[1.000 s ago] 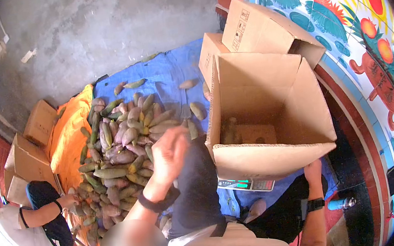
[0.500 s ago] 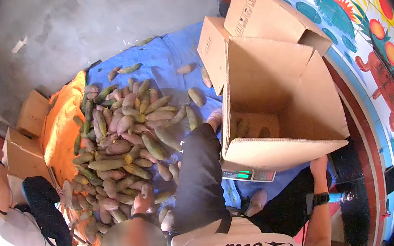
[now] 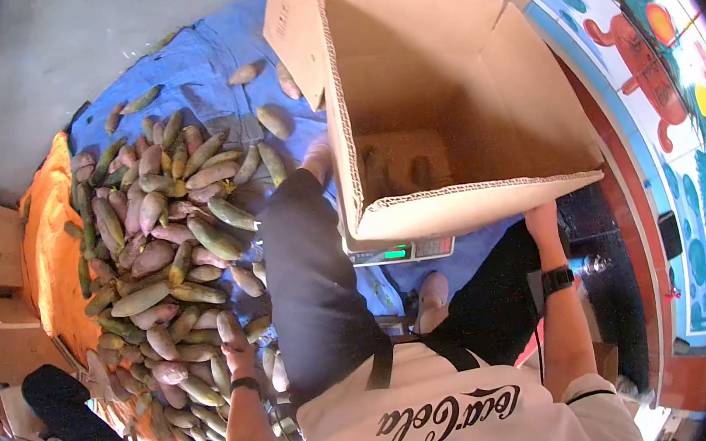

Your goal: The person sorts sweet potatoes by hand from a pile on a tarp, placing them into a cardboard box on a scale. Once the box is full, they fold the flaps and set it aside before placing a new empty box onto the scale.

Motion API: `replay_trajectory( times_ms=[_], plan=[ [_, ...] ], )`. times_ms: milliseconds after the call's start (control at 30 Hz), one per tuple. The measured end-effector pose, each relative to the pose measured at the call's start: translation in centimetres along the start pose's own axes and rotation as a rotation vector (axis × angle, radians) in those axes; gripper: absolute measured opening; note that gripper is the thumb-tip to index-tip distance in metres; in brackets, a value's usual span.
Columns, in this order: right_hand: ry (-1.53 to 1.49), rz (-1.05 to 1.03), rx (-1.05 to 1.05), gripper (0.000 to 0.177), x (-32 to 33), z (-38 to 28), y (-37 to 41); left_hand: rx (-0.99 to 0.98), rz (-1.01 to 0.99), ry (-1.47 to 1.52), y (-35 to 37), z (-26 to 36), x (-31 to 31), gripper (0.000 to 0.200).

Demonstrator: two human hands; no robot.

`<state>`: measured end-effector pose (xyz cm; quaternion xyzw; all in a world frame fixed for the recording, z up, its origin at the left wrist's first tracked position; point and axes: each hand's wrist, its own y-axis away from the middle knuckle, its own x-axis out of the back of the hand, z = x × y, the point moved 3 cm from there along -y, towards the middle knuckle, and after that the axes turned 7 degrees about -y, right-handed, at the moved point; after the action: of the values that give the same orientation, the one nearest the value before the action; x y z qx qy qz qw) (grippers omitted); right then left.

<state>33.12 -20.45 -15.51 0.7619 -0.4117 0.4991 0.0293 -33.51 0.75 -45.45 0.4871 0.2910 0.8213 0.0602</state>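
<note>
My left hand [image 3: 239, 358] is closed around an oblong pinkish-green fruit [image 3: 225, 327], held over the near side of a large heap of similar fruits [image 3: 151, 258]. My right hand [image 3: 543, 222] is at the near right edge of a big open cardboard box [image 3: 479, 205]. Its fingers are hidden by the box wall. The box is tilted with its mouth toward me, and a few dark oblong fruits [image 3: 420, 170] lie deep inside. Beneath the box shows a scale [image 3: 414, 250] with a lit green display.
A blue tarp [image 3: 214, 57] and an orange cloth [image 3: 52, 248] lie under the heap. More cardboard boxes [image 3: 294, 29] stand behind the big one. At the left, another person's dark-clad leg [image 3: 74, 422] is beside the heap. A painted tile wall [image 3: 641, 53] runs along the right.
My view has shifted, so the heap and box appear farther left and higher. My left hand still holds a fruit, now pointing up more clearly. My right hand stays by the box edge.
</note>
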Motion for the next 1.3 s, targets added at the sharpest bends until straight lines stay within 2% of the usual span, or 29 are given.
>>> replay_trajectory(
  times_ms=[33,200,300,333,367,433,500,567,633,700,767,867,967,1167,1300],
  plan=[
    [0.010,-0.001,-0.013,0.024,0.1,0.2,0.0,0.074,-0.021,0.004,-0.2,0.4,-0.1,0.084],
    [0.014,0.010,-0.012,0.024,0.3,-0.3,0.0,0.061,0.015,-0.155,0.6,3.1,0.9,0.082],
    [0.009,0.005,-0.009,0.022,0.4,-0.9,0.1,0.231,-0.114,0.266,-1.6,1.7,0.8,0.058],
    [-0.003,0.013,-0.005,0.022,0.4,-1.0,0.1,0.278,-0.234,0.520,0.5,4.1,2.4,0.044],
    [-0.016,0.022,0.001,0.022,0.4,-1.1,0.0,0.277,-0.233,0.515,0.4,3.7,2.5,0.044],
    [-0.018,0.022,0.012,0.022,0.4,-1.0,0.0,0.186,-0.281,0.729,0.2,3.4,2.7,0.029],
    [-0.009,0.000,-0.016,0.023,0.2,-0.6,-0.1,0.118,-0.283,0.677,3.2,7.3,4.7,0.030],
    [-0.044,0.011,-0.016,0.023,0.3,-0.8,0.0,0.090,-0.290,0.838,5.1,10.5,6.3,0.041],
    [-0.088,0.018,-0.002,0.024,0.3,-1.2,-0.1,0.008,-0.298,0.826,9.0,15.9,9.6,0.045],
    [-0.101,0.005,-0.028,0.024,0.3,-1.3,0.0,-0.215,-0.142,0.809,11.5,20.3,12.3,0.050],
    [-0.108,0.001,-0.033,0.025,0.4,-1.6,-0.2,-0.430,-0.081,0.865,12.2,23.1,14.3,0.055],
    [-0.124,-0.012,-0.055,0.026,0.4,-1.8,-0.3,-0.630,-0.134,0.770,18.2,30.0,19.3,0.061],
    [-0.209,0.023,-0.097,0.027,0.0,-0.9,-0.2,-0.924,0.026,0.881,21.9,34.9,21.2,0.061],
    [-0.187,-0.051,-0.034,0.025,0.2,-1.1,-0.5,-1.328,0.158,0.696,29.0,42.3,22.4,0.067],
    [-0.201,-0.092,-0.079,0.024,0.4,-1.2,-0.5,-1.569,0.253,0.346,31.2,45.7,21.0,0.069]
  ],
)
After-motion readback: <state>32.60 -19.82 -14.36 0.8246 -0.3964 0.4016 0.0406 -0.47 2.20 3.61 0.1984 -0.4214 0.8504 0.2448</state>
